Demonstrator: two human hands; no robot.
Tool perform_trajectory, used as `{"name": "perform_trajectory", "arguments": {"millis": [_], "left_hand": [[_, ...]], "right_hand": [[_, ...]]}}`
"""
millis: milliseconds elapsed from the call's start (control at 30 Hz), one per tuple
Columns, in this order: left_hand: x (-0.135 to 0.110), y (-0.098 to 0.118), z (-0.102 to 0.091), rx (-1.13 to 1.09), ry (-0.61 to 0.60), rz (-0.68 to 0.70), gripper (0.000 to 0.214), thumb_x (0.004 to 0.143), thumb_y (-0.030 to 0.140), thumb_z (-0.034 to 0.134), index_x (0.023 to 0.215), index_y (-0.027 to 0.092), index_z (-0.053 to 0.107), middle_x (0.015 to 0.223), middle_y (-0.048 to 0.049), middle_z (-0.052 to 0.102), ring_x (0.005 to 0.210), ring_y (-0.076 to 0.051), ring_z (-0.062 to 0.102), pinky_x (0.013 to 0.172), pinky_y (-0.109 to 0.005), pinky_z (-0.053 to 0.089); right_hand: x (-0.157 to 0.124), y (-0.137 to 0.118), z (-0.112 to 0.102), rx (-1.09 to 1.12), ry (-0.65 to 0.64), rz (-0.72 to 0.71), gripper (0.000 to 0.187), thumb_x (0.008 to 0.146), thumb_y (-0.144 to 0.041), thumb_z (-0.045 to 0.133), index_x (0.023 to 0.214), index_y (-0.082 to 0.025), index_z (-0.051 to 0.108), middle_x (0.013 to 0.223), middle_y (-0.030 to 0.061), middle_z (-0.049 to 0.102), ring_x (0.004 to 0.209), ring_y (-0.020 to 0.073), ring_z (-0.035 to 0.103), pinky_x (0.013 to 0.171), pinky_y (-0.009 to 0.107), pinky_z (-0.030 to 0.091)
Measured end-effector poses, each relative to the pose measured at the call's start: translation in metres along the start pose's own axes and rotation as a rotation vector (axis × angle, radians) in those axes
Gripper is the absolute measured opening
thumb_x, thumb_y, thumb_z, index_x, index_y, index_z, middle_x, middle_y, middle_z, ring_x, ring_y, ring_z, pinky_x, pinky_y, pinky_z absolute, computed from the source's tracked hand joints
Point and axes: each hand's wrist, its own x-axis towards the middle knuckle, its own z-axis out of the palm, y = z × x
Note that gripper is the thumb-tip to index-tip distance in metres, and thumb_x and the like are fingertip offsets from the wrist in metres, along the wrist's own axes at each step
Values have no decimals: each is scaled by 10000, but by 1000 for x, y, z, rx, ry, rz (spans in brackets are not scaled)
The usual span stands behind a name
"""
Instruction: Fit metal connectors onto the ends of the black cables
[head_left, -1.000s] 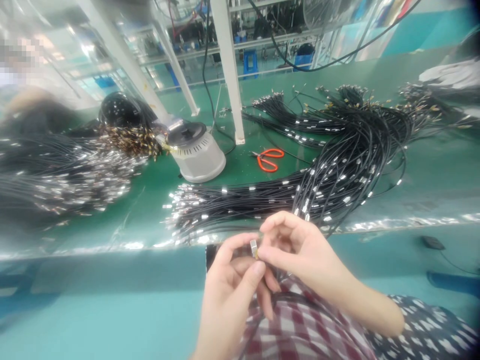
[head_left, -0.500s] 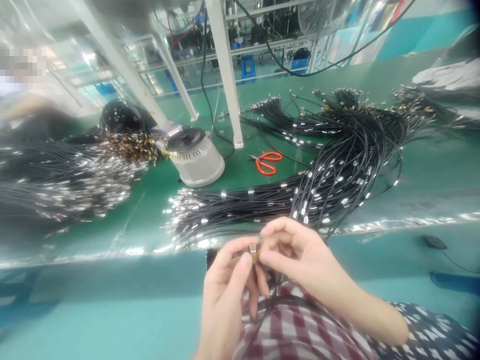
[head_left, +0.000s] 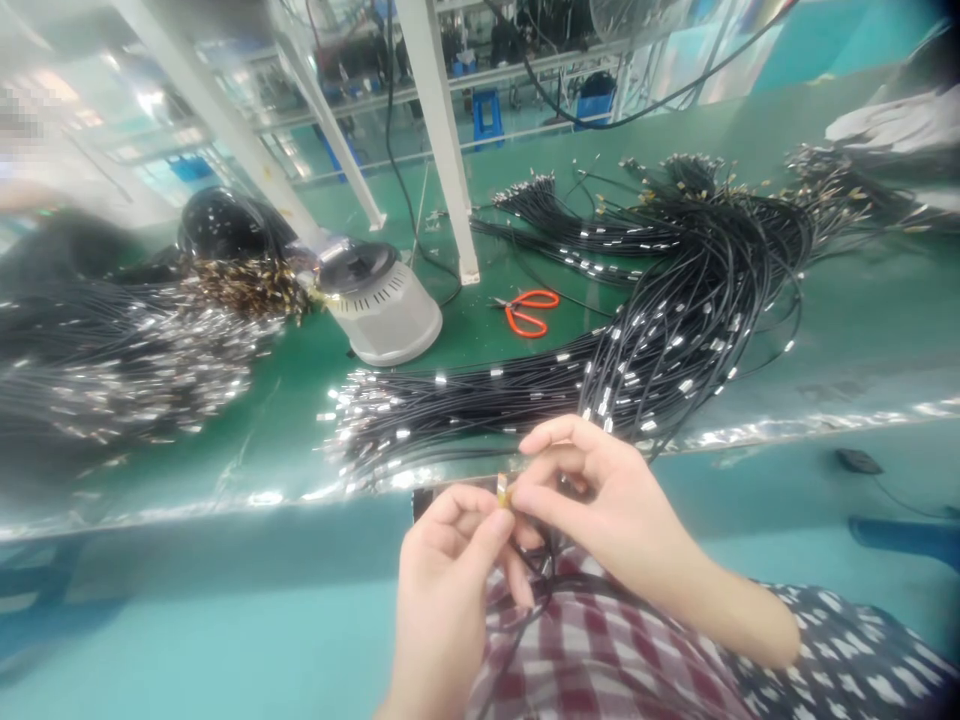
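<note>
Fingertip work appears underway: left hand [head_left: 448,565] and right hand [head_left: 607,490] pinch the small connector [head_left: 502,488] between fingers [head_left: 551,506]; precise adjustment calls for steady support.

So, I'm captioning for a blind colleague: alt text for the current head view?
The left hand pinches a small shiny part, the right hand close against it, above a checked garment. Beyond, a green workbench bears black cable bundles, orange-handled cutters and a grey device.
</note>
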Motion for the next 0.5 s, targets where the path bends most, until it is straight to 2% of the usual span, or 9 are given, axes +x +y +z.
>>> {"name": "perform_trajectory", "arguments": {"millis": [100, 167, 333, 433, 500], "left_hand": [[1, -1, 2, -38, -12, -21, 158, 838, 214, 648, 728, 144, 558, 626, -18, 689, 355, -81, 548, 395, -161, 366], [2, -3, 3, -63, -34, -45, 157, 855, 212, 628, 731, 141, 563, 651, -26, 700, 358, -78, 550, 398, -161, 362], [6, -8, 2, -103, -70, -79, 191, 875, 232, 615, 717, 140, 560, 629, -12, 683, 334, -49, 497, 381, -151, 331], [7, -9, 1, -84, -69, -78, 193, 869, 260, 630, 733, 152, 544, 607, -1, 665, 329, -38, 458, 380, -149, 327], [8, -9, 1, -51, -60, -67, 173, 834, 259, 676, 773, 164, 545, 611, 19, 645, 348, -28, 439, 384, -137, 307]], "right_hand": [[2, 1, 1, 23, 12, 10, 248, 742, -118, 695, 921, -209, 549, 591, -73, 664, 493, 87, 557, 523, 221, 426], [4, 2, 0, 34, 15, 14, 268, 729, -112, 707, 927, -203, 550, 617, -63, 677, 507, 84, 567, 546, 219, 451], [9, 11, -3, 155, -64, 54, 362, 715, -254, 773, 959, -194, 512, 666, -41, 669, 476, 105, 582, 533, 260, 474], [11, 15, -1, 219, -75, 9, 389, 713, -288, 778, 940, -212, 472, 676, -45, 652, 470, 110, 575, 497, 256, 455], [11, 17, 1, 227, -46, -32, 377, 714, -245, 765, 918, -222, 448, 671, -51, 639, 501, 111, 570, 495, 244, 441]]}}
